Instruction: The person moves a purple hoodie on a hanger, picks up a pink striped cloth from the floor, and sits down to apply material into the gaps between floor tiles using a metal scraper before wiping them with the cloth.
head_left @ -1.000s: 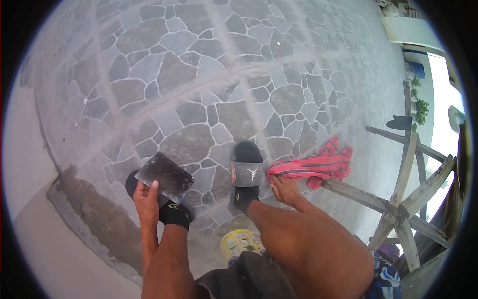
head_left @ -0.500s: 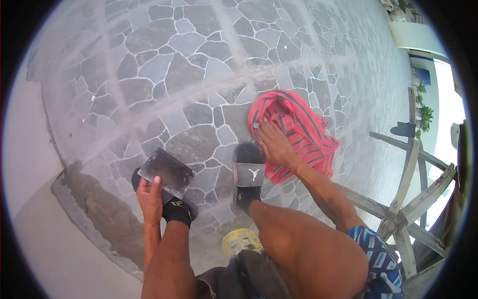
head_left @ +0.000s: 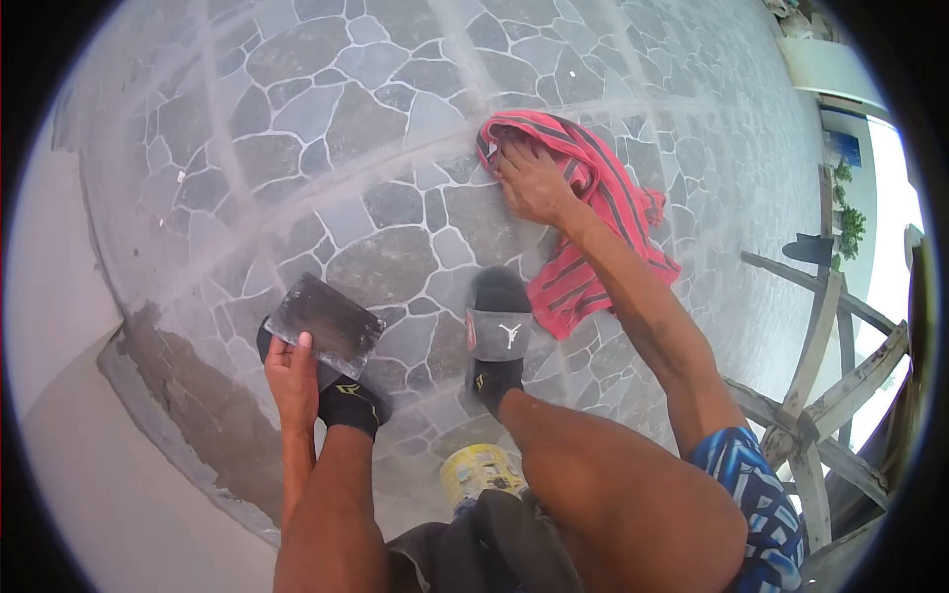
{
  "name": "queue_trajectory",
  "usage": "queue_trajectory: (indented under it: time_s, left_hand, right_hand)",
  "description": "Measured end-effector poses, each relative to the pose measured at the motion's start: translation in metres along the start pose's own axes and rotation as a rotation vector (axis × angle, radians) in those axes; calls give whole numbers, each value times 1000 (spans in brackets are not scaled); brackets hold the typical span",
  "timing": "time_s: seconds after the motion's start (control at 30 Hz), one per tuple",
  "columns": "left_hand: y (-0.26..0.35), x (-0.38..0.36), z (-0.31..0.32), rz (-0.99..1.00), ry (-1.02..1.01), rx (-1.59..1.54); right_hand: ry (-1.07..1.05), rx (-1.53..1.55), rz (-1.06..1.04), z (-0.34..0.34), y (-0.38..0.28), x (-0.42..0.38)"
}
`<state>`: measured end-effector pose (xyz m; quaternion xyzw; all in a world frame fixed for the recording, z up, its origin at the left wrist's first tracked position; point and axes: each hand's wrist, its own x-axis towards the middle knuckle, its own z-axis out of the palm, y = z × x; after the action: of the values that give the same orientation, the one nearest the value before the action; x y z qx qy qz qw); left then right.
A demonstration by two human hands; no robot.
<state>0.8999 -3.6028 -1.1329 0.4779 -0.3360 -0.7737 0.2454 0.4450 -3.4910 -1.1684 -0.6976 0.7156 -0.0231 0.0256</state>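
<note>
- Right hand [head_left: 534, 183] pressed flat, fingers spread, on a red striped cloth [head_left: 593, 212] lying on the stone-pattern floor [head_left: 326, 128], beyond the black slide sandal [head_left: 499, 331] on the right foot; cloth trailing back beside that sandal.
- Left hand [head_left: 292, 371] closed around the near edge of a dark flat scraper blade [head_left: 324, 321], thumb on top, held just above the left foot, to the left of the sandal.
- Judged step: wiping haze off the pale grout lines with the cloth, scraper kept ready.
- Next move likely calling for firm, even pressure along the joint ahead of the sandal, cloth kept bunched under the palm.
- Floor: grey irregular stone tiles, dusty film in bands; bare rough mortar strip at the edge, left of the sandal.
- Yellow tin [head_left: 479, 474] behind the sandal, between the legs.
- Outdoor setting; weathered wooden frame [head_left: 820, 395] to the right of the sandal, greenery beyond.
</note>
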Motion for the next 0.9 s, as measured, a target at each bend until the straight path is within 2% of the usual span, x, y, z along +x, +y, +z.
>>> queue_trajectory:
  time_s: [0.03,0.1,0.17,0.23,0.33,0.37,0.47,0.53,0.6,0.7,0.73,0.8,0.9]
  left_hand:
    - [0,0,0,10,4,-2]
    - [1,-3,1,18,18,-10]
    - [2,-6,3,28,67,-49]
    - [5,-4,3,43,80,-96]
    - [5,-2,5,31,57,-157]
    - [6,0,6,15,52,-157]
    - [4,1,-1,-24,12,-118]
    - [3,3,1,-26,-4,-100]
    - [5,2,2,-11,13,-95]
    - [9,1,8,-29,7,-106]
    - [8,0,7,-36,13,-92]
    - [4,2,2,-39,27,-72]
    - [5,0,4,11,44,-114]
  right_hand:
    - [-40,58,59,1,4,17]
    - [40,40,39,3,3,9]
    - [9,25,58,-5,-21,-44]
    - [-268,96,100,-18,-54,-136]
    - [-547,91,132,-43,-96,-261]
    - [-661,145,163,-48,-104,-277]
    - [-760,172,253,-37,-108,-272]
    - [-526,159,267,-21,-97,-226]
    - [-241,53,162,-22,-77,-145]
    - [-19,-74,103,-3,-22,-41]
    - [38,-99,97,2,-3,-9]
    - [7,-79,132,2,14,27]
    - [30,-82,118,-1,7,5]
